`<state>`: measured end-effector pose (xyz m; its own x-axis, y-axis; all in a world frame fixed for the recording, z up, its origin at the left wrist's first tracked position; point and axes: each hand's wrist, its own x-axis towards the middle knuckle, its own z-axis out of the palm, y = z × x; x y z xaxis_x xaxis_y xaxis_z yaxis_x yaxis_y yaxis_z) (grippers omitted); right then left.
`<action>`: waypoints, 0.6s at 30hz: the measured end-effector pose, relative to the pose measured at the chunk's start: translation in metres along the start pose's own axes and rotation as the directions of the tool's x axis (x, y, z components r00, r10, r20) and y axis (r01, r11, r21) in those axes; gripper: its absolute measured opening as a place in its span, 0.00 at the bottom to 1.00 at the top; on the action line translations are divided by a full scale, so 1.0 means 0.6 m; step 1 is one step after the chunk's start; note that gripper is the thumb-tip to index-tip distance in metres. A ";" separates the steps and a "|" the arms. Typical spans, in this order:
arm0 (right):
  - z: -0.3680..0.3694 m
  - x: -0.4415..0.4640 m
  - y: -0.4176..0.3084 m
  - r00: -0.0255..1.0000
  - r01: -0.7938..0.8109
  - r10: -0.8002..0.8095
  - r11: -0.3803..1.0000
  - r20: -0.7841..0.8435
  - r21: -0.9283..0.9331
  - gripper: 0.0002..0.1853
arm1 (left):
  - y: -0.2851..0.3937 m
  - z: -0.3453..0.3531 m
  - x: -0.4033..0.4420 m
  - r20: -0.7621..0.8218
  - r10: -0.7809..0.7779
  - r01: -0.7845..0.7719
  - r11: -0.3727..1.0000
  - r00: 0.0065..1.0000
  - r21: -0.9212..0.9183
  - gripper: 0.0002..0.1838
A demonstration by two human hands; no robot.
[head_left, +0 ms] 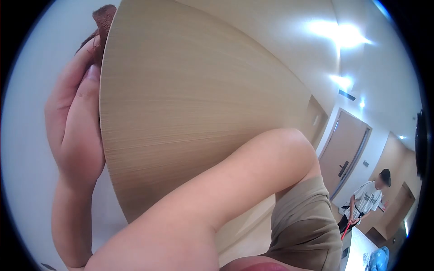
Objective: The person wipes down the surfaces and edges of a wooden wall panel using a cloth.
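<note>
My left hand [77,117] is raised at the left of the view, beside the long edge of a large light wood panel [194,81]. Its thumb lies along that edge, and the fingers are closed on a reddish-brown cloth [105,20], which sticks out above them at the panel's upper corner. The fingertips are partly hidden by the cloth and the thumb. My other bare arm [235,176], bent at the elbow, crosses in front of the panel from a khaki sleeve [305,221]. It runs out of the bottom of the view, so my right hand does not show.
A pale wall [31,122] stands behind the panel on the left. Far right, a person in a white T-shirt [368,197] stands near a wooden door [346,149]. A white surface [358,244] with a blue plastic bag [379,259] is at lower right.
</note>
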<state>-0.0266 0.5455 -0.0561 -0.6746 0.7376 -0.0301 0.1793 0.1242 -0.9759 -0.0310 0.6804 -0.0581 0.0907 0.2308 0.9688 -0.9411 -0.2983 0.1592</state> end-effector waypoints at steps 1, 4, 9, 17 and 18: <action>-0.008 -0.026 -0.002 1.000 0.002 -0.002 1.000 -0.006 -0.002 0.13 | -0.013 0.023 0.001 0.003 0.001 -0.001 1.000 1.000 0.003 0.23; -0.016 -0.095 0.002 1.000 0.007 -0.007 1.000 -0.019 0.017 0.13 | -0.045 0.088 -0.002 -0.006 0.030 -0.029 1.000 1.000 0.009 0.23; -0.041 -0.206 0.003 0.999 0.011 -0.009 0.999 -0.031 0.044 0.13 | -0.099 0.180 0.002 0.064 0.061 -0.067 0.993 0.996 0.097 0.24; -0.094 -0.389 -0.003 0.999 0.005 -0.003 0.998 -0.032 0.066 0.12 | -0.213 0.334 0.011 0.044 0.078 -0.081 0.994 0.996 0.077 0.24; -0.103 -0.414 -0.001 1.000 0.007 -0.005 0.997 -0.031 0.075 0.12 | -0.228 0.355 0.011 0.029 0.074 -0.076 0.993 0.997 0.087 0.24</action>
<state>0.1852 0.4034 -0.0344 -0.6532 0.7570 -0.0184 0.1202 0.0797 -0.9895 0.1679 0.5254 -0.0327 0.0305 0.1813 0.9830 -0.9134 -0.3943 0.1010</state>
